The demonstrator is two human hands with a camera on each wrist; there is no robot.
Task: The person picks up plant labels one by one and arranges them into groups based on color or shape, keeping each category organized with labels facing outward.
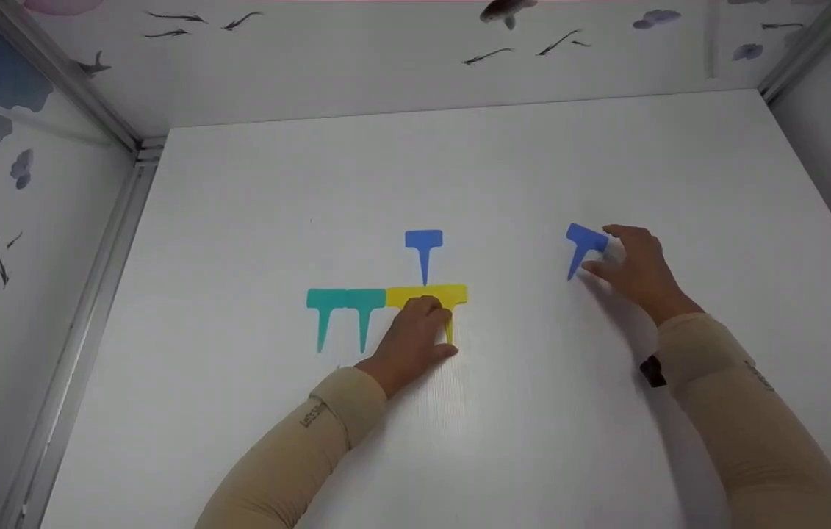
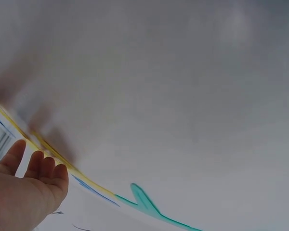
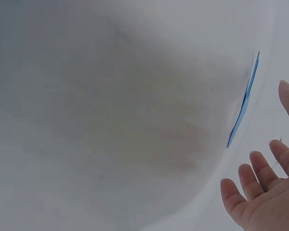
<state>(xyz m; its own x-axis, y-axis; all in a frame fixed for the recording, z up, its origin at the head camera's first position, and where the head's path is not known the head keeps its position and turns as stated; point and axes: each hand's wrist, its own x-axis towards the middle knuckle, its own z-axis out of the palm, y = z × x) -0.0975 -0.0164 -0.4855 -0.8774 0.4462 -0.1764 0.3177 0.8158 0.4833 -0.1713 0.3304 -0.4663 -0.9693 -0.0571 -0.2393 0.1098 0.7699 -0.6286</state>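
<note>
Lying flat on the white table [image 1: 239, 206], two green tags [image 1: 327, 298] and two yellow tags [image 1: 452, 294] are lined up in one row. The yellow tags are partly covered by the left hand [image 1: 411, 342]; its fingers are softly bent, with nothing squeezed. Above them, the middle blue tag [image 1: 424, 239] is placed with its tip at the yellow tops. Well apart, the right blue tag [image 1: 585, 239] is tilted beside the right hand [image 1: 639, 272]. Those fingers are spread and nothing is gripped; whether the tag is touched cannot be told.
</note>
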